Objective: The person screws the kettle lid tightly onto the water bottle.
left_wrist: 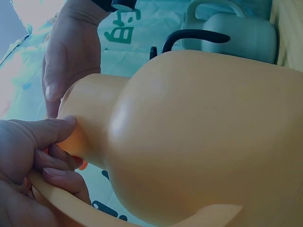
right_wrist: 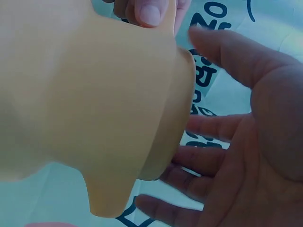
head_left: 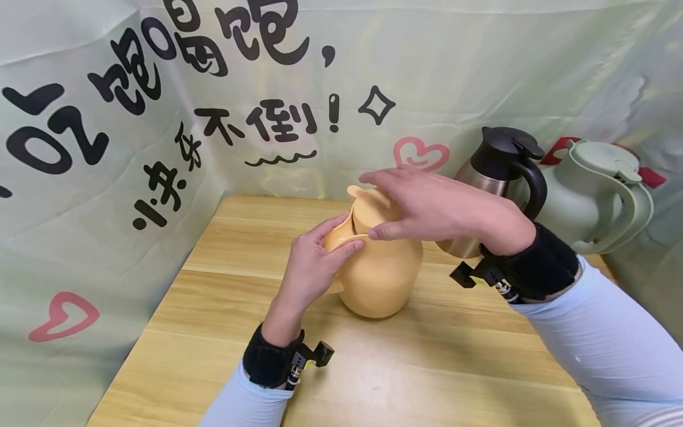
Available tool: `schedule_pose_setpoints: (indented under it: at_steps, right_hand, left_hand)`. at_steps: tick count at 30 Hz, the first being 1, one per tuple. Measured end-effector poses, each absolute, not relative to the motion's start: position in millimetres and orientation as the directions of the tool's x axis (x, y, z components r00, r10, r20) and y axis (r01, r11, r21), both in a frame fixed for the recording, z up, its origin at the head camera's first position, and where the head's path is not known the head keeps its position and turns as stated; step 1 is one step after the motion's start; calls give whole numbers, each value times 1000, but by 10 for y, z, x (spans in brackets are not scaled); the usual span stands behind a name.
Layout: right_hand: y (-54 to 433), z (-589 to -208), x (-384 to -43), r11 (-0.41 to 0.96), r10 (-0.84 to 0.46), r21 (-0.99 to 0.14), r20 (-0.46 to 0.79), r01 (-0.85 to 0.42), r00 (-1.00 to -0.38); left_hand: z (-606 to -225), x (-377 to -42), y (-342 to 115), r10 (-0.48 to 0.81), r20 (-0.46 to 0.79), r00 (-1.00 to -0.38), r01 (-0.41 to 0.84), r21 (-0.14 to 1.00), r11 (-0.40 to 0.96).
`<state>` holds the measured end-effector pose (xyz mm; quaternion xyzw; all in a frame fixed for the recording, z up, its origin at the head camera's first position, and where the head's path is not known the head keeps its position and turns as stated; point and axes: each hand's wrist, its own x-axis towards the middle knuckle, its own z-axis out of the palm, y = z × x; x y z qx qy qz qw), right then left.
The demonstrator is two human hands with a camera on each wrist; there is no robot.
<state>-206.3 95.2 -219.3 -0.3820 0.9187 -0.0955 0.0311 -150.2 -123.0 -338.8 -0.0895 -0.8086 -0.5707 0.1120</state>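
Observation:
A pale orange jug (head_left: 381, 279) stands upright on the wooden table, its round lid (head_left: 368, 214) at the mouth. My left hand (head_left: 309, 261) holds the top of the jug; in the left wrist view its fingers curl round the handle (left_wrist: 66, 203) and the thumb rests on the neck (left_wrist: 97, 104). Over the lid hovers my right hand (head_left: 437, 204), covering part of it. The right wrist view shows that hand's fingers spread loosely beside the lid (right_wrist: 175, 118), thumb apart from it. A short projection (right_wrist: 111, 201) sticks out from the neck there.
Behind my right hand stand a steel jug (head_left: 482, 184) with a black top and handle and a pale green jug (head_left: 608, 172). A printed cloth (head_left: 299, 172) hangs along the back and left of the wooden table (head_left: 224, 332).

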Motion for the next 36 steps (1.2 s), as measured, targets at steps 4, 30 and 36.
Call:
schedule_pose_setpoints:
  at_steps: [4, 30, 36]
  right_hand:
    - [931, -2217, -2054, 737, -662, -145, 44, -660, -748]
    - [969, -2180, -2134, 689, -718, -179, -35, -702, -695]
    - [880, -2201, -2076, 810, -586, -7, 59, -587, -808]
  left_hand:
    - [-3386, -1501, -1225, 17, 289, -957, 279, 902, 329]
    - [-3393, -1509, -1223, 18, 308, -951, 297, 899, 321]
    - [-3387, -1494, -1219, 14, 301, -954, 289, 899, 329]
